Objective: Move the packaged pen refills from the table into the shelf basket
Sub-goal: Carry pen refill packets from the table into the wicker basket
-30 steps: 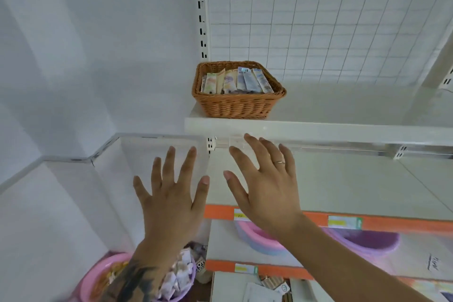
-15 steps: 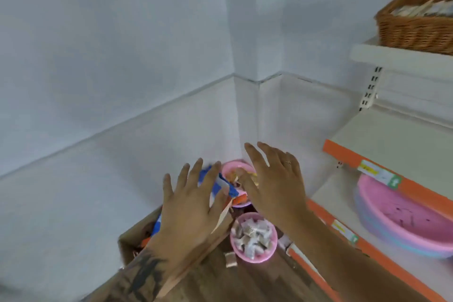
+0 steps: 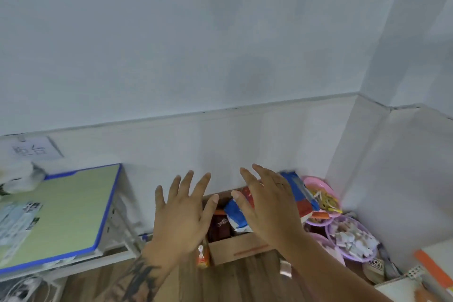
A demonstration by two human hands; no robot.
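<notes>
Several pale packaged pen refills [image 3: 17, 220] lie on the green-topped table [image 3: 73, 206] at the far left. My left hand [image 3: 182, 216] is raised in mid-air to the right of the table, fingers spread, holding nothing. Beside it, my right hand [image 3: 267, 206] is also spread and empty, with a ring on one finger. Both hands hover over a cardboard box on the floor. The shelf basket is out of view.
A cardboard box [image 3: 239, 246] with blue and red packets stands on the wooden floor against the white wall. Pink and purple plastic bowls [image 3: 353, 238] of small items sit to its right. An orange shelf edge [image 3: 431, 267] shows at the lower right corner.
The view has swung left, from the shelf and basket to the floor box and the table. Both hands stayed spread and empty in front of me.
</notes>
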